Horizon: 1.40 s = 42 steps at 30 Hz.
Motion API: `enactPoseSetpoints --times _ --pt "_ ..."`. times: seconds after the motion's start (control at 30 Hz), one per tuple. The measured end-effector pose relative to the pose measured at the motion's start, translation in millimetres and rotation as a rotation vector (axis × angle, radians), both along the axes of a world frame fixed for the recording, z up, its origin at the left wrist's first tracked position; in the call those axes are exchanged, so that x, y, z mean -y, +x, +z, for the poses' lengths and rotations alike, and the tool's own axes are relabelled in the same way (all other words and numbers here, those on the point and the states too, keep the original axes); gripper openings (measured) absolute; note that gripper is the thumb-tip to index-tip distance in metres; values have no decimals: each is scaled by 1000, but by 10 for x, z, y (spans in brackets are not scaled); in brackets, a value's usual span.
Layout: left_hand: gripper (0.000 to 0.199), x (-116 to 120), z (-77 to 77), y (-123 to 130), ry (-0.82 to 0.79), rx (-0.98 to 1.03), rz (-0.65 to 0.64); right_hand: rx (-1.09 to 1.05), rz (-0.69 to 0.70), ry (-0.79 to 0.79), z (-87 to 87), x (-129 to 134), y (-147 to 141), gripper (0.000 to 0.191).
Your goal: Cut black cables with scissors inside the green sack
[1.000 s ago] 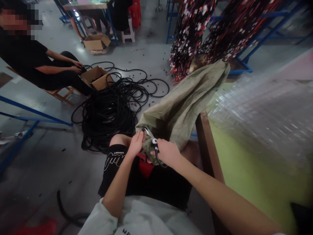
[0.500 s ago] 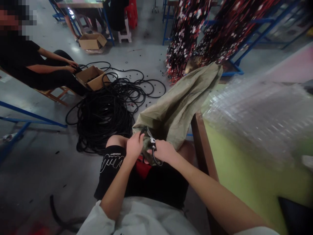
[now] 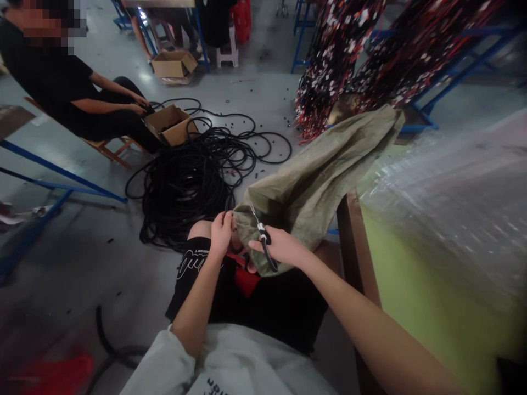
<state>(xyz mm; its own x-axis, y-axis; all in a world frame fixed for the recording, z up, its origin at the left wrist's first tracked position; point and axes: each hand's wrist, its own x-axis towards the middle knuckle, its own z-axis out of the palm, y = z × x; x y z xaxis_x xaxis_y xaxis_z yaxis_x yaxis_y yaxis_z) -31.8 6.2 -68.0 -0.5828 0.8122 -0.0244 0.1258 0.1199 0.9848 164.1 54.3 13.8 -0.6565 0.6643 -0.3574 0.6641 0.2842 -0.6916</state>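
Note:
My right hand (image 3: 284, 247) is wrapped round a pair of scissors (image 3: 262, 231) with black-and-white handles, blades pointing up and away from me. My left hand (image 3: 222, 233) is closed, pinching a black cable or tube (image 3: 228, 204) whose end shows above the fingers. A gap separates the blades from the left hand. Just beyond both hands, an olive-green woven sack (image 3: 304, 192) lies across my lap, its mouth gaping. From the left side of my knees, a large tangled heap of black cable (image 3: 185, 192) spreads over the floor.
A seated co-worker in black (image 3: 53, 77) works at an open cardboard box (image 3: 173, 125). On my right stands a yellow-green table (image 3: 407, 285) bearing clear plastic wrapping (image 3: 461, 186). Bundles of wires (image 3: 329, 66) hang from a blue rack at the back. A blue frame (image 3: 66, 167) is at left.
The left hand and the cable have moved away from the scissors, to the left. The scissors have drawn apart from the cable. My view has shifted slightly left.

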Motion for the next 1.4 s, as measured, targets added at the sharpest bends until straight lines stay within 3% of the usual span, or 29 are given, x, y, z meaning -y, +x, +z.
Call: enactPoseSetpoints --times 0.13,0.37,0.53,0.83,1.0,1.13,1.3,1.4 --pt "32 21 42 5 11 -55 -94 -35 58 -16 1 -14 48 45" --pt "23 59 109 134 120 -532 -337 -104 43 -58 106 -5 82 41" --pt "24 65 130 154 87 -699 -350 -62 -25 -49 90 -5 78 39" --pt "26 86 159 182 125 -486 -231 -86 -25 -66 129 -39 74 38" --pt "24 112 204 158 112 -384 -316 -64 -14 -147 127 -22 88 41" --pt "27 123 201 152 87 -280 -414 -116 3 -43 95 -36 90 35" --pt "26 101 143 126 114 -303 -342 -51 28 -93 109 -44 94 42" --pt "23 82 128 111 175 -386 -346 -143 -19 -230 113 -23 92 42"
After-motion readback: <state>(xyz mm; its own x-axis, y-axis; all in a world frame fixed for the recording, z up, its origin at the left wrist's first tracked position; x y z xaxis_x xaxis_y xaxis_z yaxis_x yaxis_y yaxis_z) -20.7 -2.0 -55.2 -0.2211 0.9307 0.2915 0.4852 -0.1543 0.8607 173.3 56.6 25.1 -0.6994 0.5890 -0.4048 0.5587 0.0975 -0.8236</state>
